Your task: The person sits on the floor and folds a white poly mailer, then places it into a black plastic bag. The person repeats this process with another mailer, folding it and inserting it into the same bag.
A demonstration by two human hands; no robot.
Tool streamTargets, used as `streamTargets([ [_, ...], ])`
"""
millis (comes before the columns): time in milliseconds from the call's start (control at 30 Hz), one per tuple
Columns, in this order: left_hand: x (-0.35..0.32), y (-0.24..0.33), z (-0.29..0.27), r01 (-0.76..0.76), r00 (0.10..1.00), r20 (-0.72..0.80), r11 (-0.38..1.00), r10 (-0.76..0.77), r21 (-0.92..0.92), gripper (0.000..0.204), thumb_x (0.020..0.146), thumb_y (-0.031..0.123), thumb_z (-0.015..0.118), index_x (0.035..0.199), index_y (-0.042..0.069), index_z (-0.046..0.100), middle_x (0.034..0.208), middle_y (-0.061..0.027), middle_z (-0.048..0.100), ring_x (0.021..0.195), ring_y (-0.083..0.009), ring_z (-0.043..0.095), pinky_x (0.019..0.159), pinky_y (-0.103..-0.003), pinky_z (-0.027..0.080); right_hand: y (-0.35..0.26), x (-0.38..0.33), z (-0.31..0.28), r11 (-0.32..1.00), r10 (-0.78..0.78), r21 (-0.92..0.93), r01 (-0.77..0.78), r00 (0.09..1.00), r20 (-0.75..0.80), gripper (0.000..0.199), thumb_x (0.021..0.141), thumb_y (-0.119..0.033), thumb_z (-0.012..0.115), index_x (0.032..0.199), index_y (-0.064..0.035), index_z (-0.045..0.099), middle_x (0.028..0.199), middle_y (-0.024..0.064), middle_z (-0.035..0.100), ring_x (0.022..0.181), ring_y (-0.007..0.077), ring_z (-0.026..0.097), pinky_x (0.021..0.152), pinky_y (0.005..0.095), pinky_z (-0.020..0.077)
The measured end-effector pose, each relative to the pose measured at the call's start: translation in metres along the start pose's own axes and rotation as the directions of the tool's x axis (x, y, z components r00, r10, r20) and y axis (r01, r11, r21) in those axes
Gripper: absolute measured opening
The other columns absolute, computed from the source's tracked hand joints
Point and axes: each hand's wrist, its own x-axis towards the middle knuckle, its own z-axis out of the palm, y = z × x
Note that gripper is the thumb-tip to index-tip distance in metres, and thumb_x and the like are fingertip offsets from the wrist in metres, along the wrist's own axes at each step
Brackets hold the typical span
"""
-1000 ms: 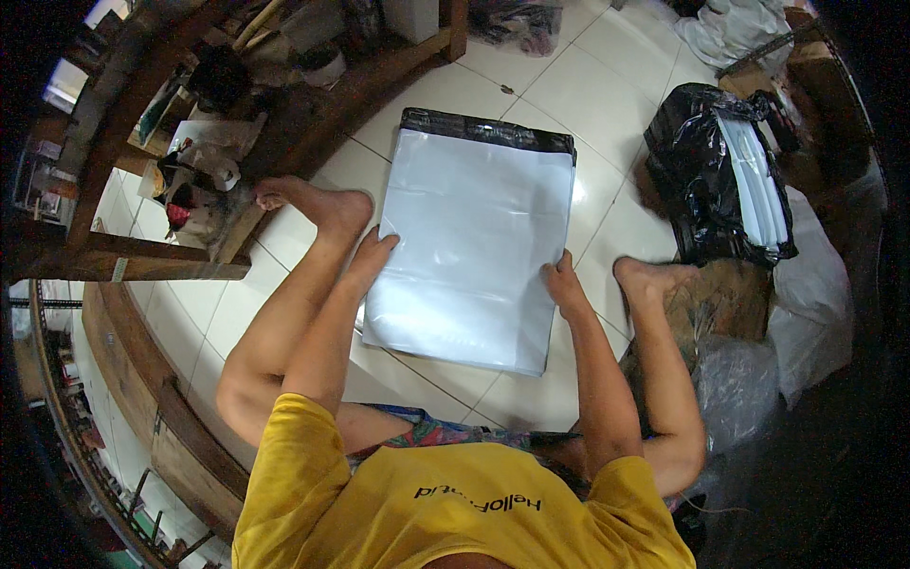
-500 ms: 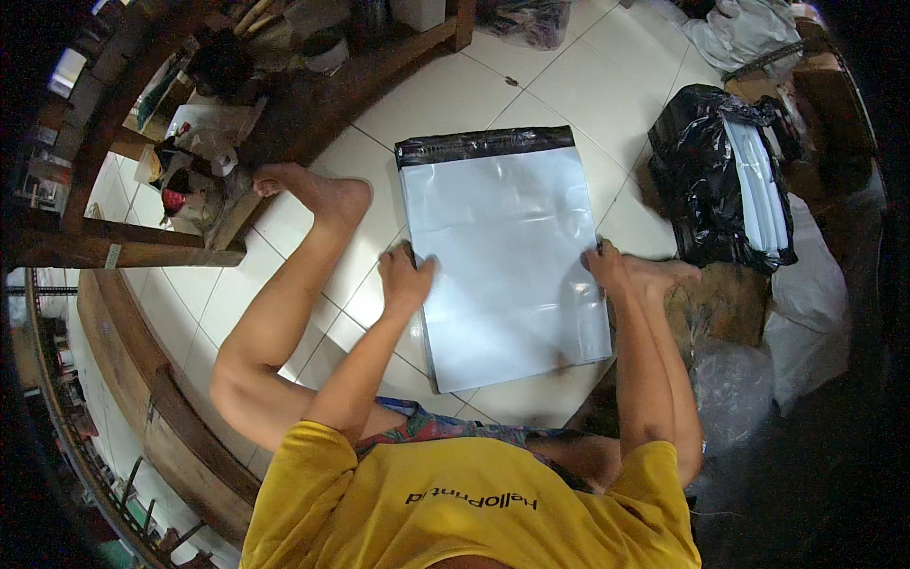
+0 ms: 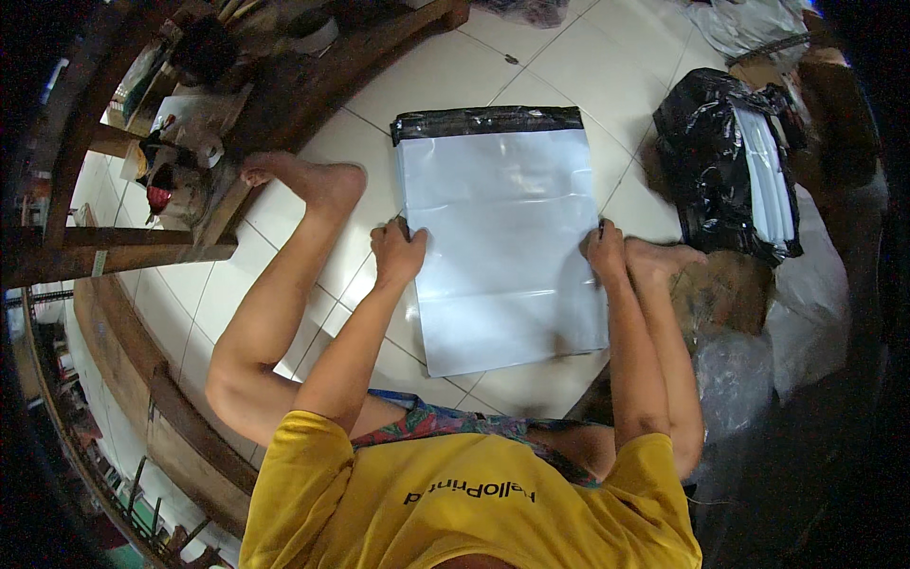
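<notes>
A large white mailer bag (image 3: 502,256) with a black strip (image 3: 488,121) along its far end lies flat on the tiled floor between my legs. My left hand (image 3: 398,251) grips its left edge about halfway along, fingers curled over the edge. On the opposite edge, at the same height, my right hand (image 3: 605,248) is closed on the bag. My left foot (image 3: 313,180) rests just left of the bag. The right foot (image 3: 664,258) lies beside my right hand.
A black plastic sack (image 3: 711,161) holding a stack of white mailers stands at the right. Below it are a brown box (image 3: 725,289) and clear plastic wrap (image 3: 735,379). Wooden furniture (image 3: 303,76) with clutter curves along the left and far side.
The bag has shifted right and turned straighter. Both hands have moved from its near corners up to the middle of its side edges.
</notes>
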Motion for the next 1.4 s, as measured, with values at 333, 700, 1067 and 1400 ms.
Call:
streamTargets([
  [333, -0.028, 0.010, 0.020, -0.001, 0.994, -0.111, 1.000, -0.001, -0.015, 0.072, 0.088, 0.031, 0.071, 0.136, -0.013, 0.042, 0.134, -0.0340, 0.043, 0.127, -0.0464, 0.042, 0.111, -0.050, 0.036, -0.024, 0.003, -0.003, 0.973, -0.222, 0.067, 0.220, 0.975, 0.026, 0.031, 0.090, -0.007, 0.052, 0.118, 0.0027, 0.060, 0.108, 0.0313, 0.061, 0.102, 0.0481, 0.057, 0.094, 0.0534, 0.0459],
  [700, 0.008, 0.010, 0.008, 0.082, 0.997, 0.008, 0.980, -0.082, -0.180, 0.078, 0.084, 0.040, 0.071, 0.143, -0.003, 0.045, 0.132, -0.0316, 0.049, 0.132, -0.0423, 0.041, 0.112, -0.046, 0.036, -0.009, 0.036, 0.014, 0.991, -0.121, 0.075, 0.112, 0.984, 0.129, 0.024, 0.093, -0.011, 0.052, 0.104, 0.0079, 0.063, 0.104, 0.0296, 0.064, 0.100, 0.0452, 0.061, 0.092, 0.0500, 0.0478],
  [1067, -0.075, -0.038, 0.020, 0.202, 0.978, 0.086, 0.959, -0.188, -0.199, 0.066, 0.080, 0.031, 0.076, 0.126, -0.011, 0.054, 0.131, -0.0328, 0.049, 0.124, -0.0424, 0.049, 0.104, -0.046, 0.043, -0.003, -0.035, -0.061, 0.979, -0.063, -0.166, 0.116, 0.953, 0.296, 0.036, 0.091, -0.023, 0.062, 0.105, 0.0091, 0.058, 0.103, 0.0346, 0.063, 0.100, 0.0482, 0.061, 0.091, 0.0535, 0.0485],
  [1400, -0.127, -0.032, 0.038, 0.109, 0.980, 0.178, 0.990, -0.091, -0.091, 0.076, 0.081, 0.037, 0.075, 0.133, -0.010, 0.047, 0.127, -0.0345, 0.045, 0.117, -0.0456, 0.048, 0.104, -0.046, 0.042, 0.025, -0.094, -0.047, 0.994, -0.086, -0.034, 0.104, 0.935, 0.343, 0.030, 0.092, -0.022, 0.060, 0.098, 0.0071, 0.057, 0.103, 0.0326, 0.062, 0.100, 0.0469, 0.060, 0.089, 0.0523, 0.0463],
])
